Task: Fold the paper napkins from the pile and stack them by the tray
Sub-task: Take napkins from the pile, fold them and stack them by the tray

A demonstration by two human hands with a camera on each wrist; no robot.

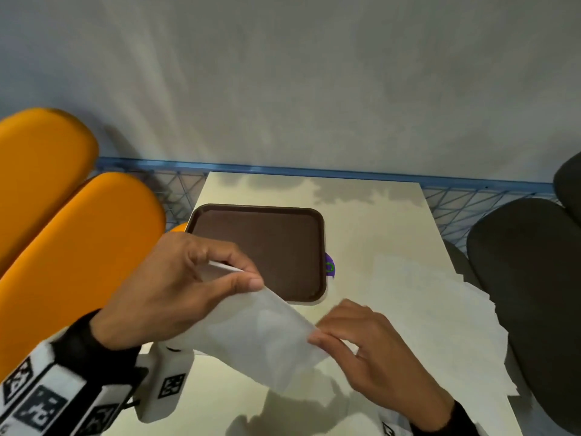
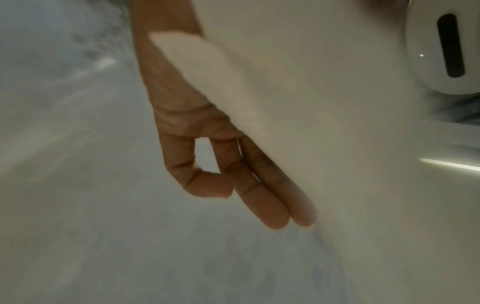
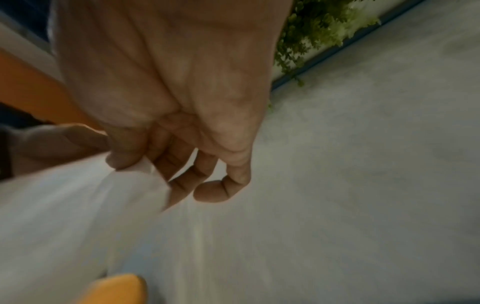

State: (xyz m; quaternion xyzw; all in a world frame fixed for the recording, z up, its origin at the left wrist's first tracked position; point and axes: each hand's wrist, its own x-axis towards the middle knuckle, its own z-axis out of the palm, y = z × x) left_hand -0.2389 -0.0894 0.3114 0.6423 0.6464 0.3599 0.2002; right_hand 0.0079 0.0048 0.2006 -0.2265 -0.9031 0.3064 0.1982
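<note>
In the head view a white paper napkin (image 1: 261,332) is stretched in the air across the lower centre of the frame, held at two ends above the pale bench (image 1: 371,234). The left hand (image 1: 176,287) pinches the napkin's upper-left end — thumb and forefinger closed on the paper, the grip tight on its edge. In the left wrist view the other fingers (image 2: 262,203) lie fairly straight along the sheet, the little one curled. The right hand (image 1: 374,350) pinches the lower-right end, its grip likewise closed on the paper; the right wrist view shows the thumb pressing the napkin (image 3: 78,205) against a finger, with the remaining fingers loosely curled beside it. A brown tray (image 1: 261,250) sits at the middle of the frame, just behind the napkin, and nothing shows inside it. To the right of the tray, a spread pile of white napkins (image 1: 434,313) lies on the bench, reaching toward its right edge. A small purple thing (image 1: 330,265) peeks out at the tray's right rim — what it is cannot be told. Orange seats (image 1: 63,215) stand at the left, dark seats (image 1: 528,278) at the right.
</note>
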